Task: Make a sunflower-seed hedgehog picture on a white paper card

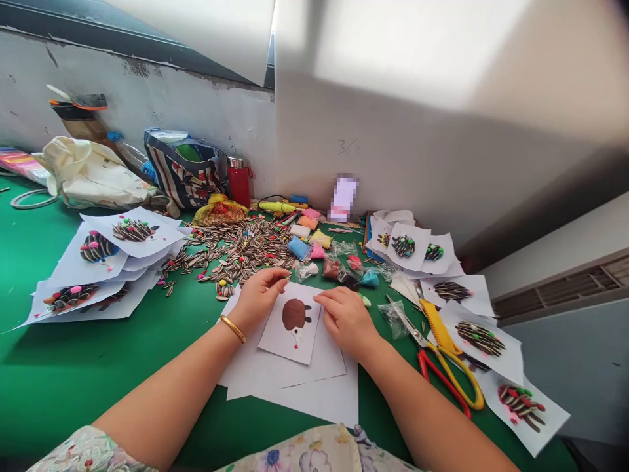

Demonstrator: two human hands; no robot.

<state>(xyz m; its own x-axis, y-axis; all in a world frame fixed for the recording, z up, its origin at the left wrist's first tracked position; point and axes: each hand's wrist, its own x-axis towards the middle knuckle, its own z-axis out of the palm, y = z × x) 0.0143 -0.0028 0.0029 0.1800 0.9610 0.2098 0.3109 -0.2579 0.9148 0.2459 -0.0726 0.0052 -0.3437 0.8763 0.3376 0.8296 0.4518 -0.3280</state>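
A white card (280,344) lies on a small stack of blank paper sheets (334,393). On it is a brown clay oval (293,316) with dark seed-like pieces at its right side and a small face with a red dot below. My left hand (260,298), with a gold bangle on the wrist, is at the card's upper left. Its thumb and fingers are pinched together at the tips, on something too small to make out. My right hand (348,321) rests by the card's upper right edge, fingers stretched toward it and holding nothing visible.
Striped sunflower seeds (246,246) are heaped behind the card, beside clay packets (299,248). Seed-covered picture cards (132,259) are stacked left; more cards (479,337) lie right, near scissors (442,354) and a yellow cutter (439,326). Bags (184,174) and a red flask (239,183) line the wall.
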